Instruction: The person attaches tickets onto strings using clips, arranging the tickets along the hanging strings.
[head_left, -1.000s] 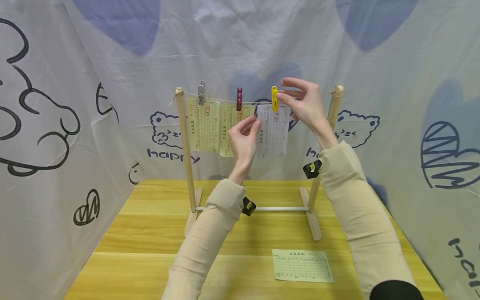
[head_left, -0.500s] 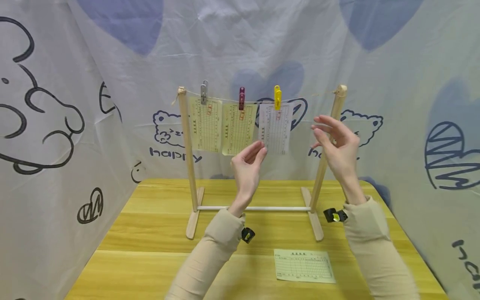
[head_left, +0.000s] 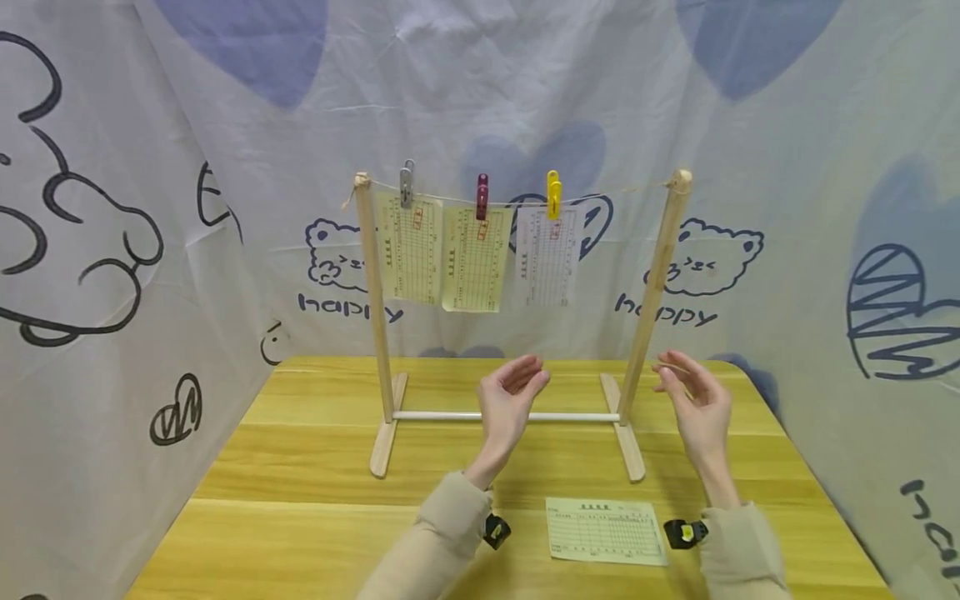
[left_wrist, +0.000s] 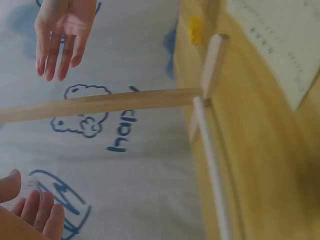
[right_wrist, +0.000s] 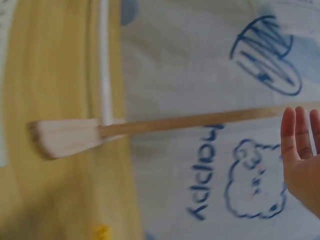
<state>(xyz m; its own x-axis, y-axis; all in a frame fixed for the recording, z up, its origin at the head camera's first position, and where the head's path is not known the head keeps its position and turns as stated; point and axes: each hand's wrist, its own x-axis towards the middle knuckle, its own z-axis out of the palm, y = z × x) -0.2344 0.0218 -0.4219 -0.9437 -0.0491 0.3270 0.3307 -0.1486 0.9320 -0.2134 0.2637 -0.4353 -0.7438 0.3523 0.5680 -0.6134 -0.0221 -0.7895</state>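
Note:
My left hand is in front of the rack's lower bar, fingers loosely bent and nothing in them. To its right, beside the rack's right post, my right hand is likewise relaxed and holds nothing. Three paper slips hang from a string above: a yellowish slip under a grey clip, another yellowish slip under a dark red clip, and a white slip under a yellow clip. A pale green slip lies flat on the table between my forearms.
The wooden rack has a left post, a right post and a white lower bar. A small yellow object, its kind unclear, lies on the table beyond the right foot. A printed curtain surrounds the table.
My right hand has let go of the yellow clip and dropped down and right. My left hand has come down from the white slip to near the lower bar. The slips stay hanging.

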